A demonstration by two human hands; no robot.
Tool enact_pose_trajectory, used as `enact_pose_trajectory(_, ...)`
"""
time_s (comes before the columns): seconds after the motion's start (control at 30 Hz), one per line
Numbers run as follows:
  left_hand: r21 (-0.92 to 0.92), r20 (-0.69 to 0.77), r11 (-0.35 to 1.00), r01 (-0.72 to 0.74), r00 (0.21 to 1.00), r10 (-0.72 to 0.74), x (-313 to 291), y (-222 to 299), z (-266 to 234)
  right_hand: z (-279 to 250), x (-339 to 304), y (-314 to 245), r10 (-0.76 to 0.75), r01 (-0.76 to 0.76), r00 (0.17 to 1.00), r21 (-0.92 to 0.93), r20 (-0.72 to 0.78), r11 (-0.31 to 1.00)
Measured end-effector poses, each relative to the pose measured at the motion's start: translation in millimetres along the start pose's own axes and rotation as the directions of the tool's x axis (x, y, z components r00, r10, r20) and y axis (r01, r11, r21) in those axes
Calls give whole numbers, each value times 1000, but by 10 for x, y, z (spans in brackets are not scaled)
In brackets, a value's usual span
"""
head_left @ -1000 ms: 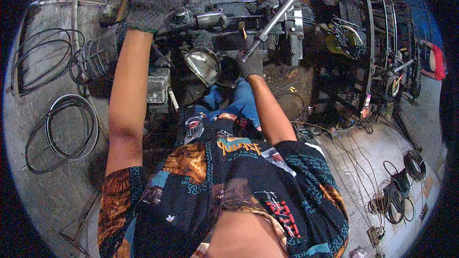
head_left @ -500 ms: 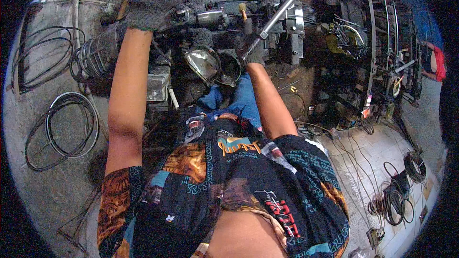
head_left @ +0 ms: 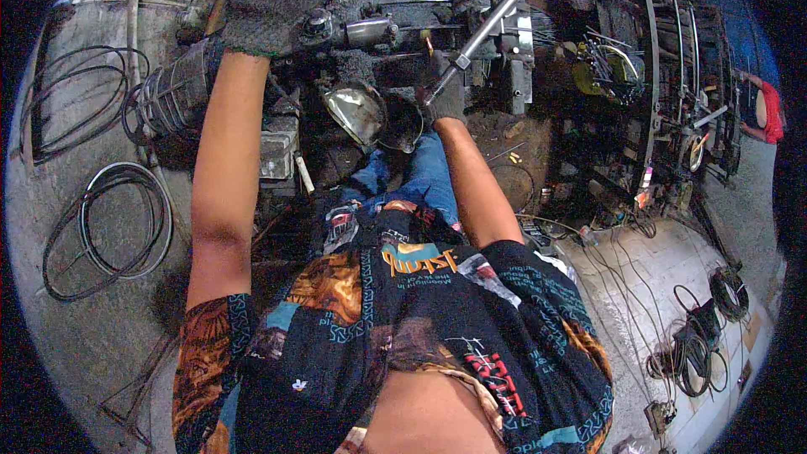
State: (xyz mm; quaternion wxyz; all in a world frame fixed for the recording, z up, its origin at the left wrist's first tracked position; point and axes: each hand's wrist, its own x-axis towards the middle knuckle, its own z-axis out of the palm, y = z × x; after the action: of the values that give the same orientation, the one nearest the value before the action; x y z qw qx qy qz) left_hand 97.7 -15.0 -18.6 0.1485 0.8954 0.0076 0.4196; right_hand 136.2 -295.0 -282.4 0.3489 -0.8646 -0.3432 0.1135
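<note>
My left hand (head_left: pixel 250 29), in a dark grey knit glove, rests at the left end of a dark metal machine (head_left: pixel 412 13) with its fingers lost in shadow. Beside it sits a round steel fitting (head_left: pixel 318 21), with a shiny cylinder (head_left: pixel 370 31) to its right. My right hand (head_left: pixel 448 101), also gloved, is closed around what looks like a small brush (head_left: pixel 427 40), its orange-yellow end pointing away from me. A long steel rod (head_left: pixel 496 21) slants down to that hand. Left of it are a shiny metal bowl (head_left: pixel 357 113) and a dark pan (head_left: pixel 403 124).
Cable coils (head_left: pixel 126 219) hang or lie at the left. A yellowish container (head_left: pixel 601 71) of thin metal pieces stands at the right, near a metal rack (head_left: pixel 651 76). Wires cross a pale surface (head_left: pixel 622 286) at lower right. Another person's arm (head_left: pixel 761 109) shows at the far right.
My right hand has drawn the brush back toward me, so less of its tip shows. A dark rounded shape above my left hand looks larger. My left forearm has hardly moved.
</note>
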Motion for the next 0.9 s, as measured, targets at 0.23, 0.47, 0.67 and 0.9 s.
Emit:
enact_pose_trajectory(0.23,-25,-36,1000,-9,999,8,-10,32,-6,-267,168,-396,45,-38,999,-210,26,977)
enact_pose_trajectory(0.47,-36,-29,999,19,999,-21,31,22,-62,-94,99,-176,-89,85,995,-80,-53,993)
enact_pose_trajectory(0.67,-17,-57,1000,-5,998,4,35,65,46,-136,-239,-85,200,-211,969,72,143,975)
enact_pose_trajectory(0.9,-17,-57,1000,-13,998,12,66,116,70,-8,-34,101,-81,77,996,-81,-48,994)
